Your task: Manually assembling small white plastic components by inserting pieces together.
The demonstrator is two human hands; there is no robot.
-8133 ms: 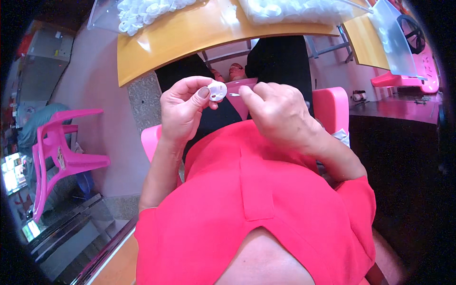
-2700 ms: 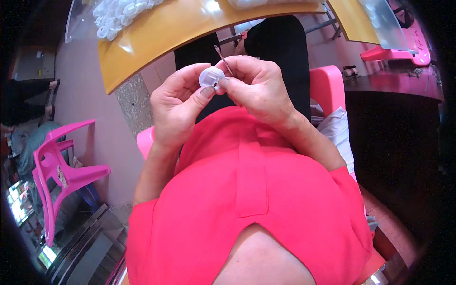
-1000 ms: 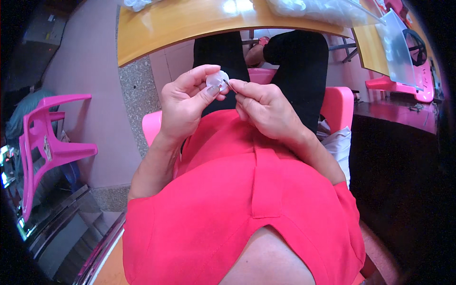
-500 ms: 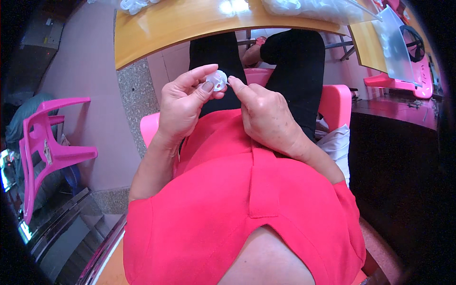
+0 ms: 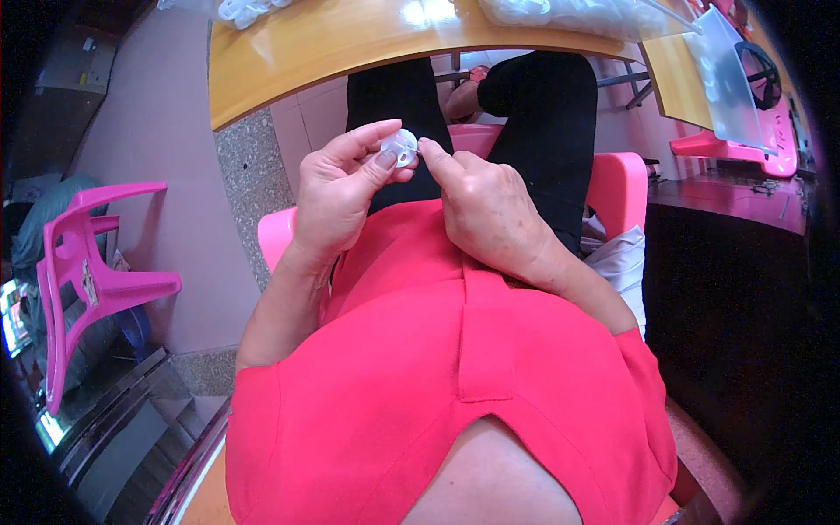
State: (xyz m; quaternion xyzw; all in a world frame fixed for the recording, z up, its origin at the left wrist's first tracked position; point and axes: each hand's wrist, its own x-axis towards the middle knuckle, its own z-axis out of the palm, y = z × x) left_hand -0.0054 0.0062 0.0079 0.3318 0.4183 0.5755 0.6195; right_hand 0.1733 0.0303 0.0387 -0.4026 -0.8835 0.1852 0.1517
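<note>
A small round white plastic part (image 5: 402, 146) with holes in its face is pinched between the thumb and fingers of my left hand (image 5: 339, 191), above my lap. My right hand (image 5: 492, 199) is closed, its index finger and thumb pressed together at the right edge of the part. Whatever those fingertips grip is too small and too hidden to name. Both hands are held just short of the table's near edge.
A wooden table (image 5: 332, 54) stands ahead, carrying white plastic pieces (image 5: 248, 9) and a bag of similar pieces (image 5: 569, 19). At its right is a translucent bin (image 5: 728, 83). A pink chair (image 5: 87, 271) stands left, a dark cabinet (image 5: 717, 289) right.
My hands have hardly moved. The white part is turned very slightly in my left fingers, and my right fingertips stay at its edge.
</note>
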